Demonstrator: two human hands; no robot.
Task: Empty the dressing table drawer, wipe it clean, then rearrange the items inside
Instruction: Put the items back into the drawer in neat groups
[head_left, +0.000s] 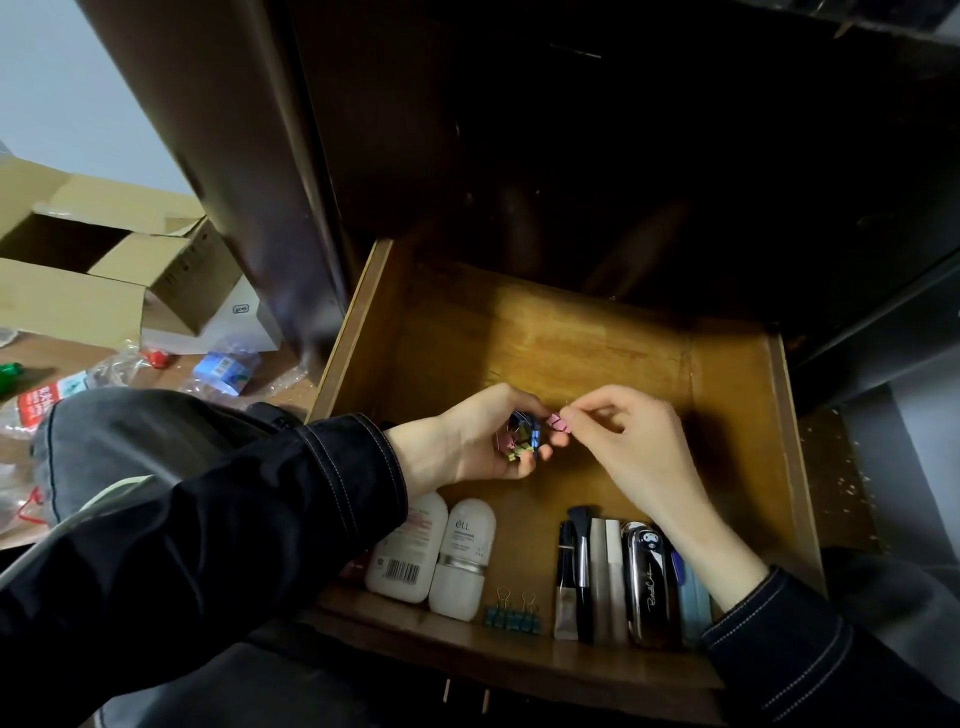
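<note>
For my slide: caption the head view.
Left hand cups binder clips; right hand pinches a pink clip over the drawer.

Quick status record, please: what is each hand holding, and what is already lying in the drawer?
left hand: cups a bunch of mixed binder clips
right hand: pinches one pink binder clip
drawer: open, far part bare wood
near row: two white bottles, teal binder clips, black brush, pale tubes, glossy black case
stage: probably rearranging, judging by the tidy row
</note>
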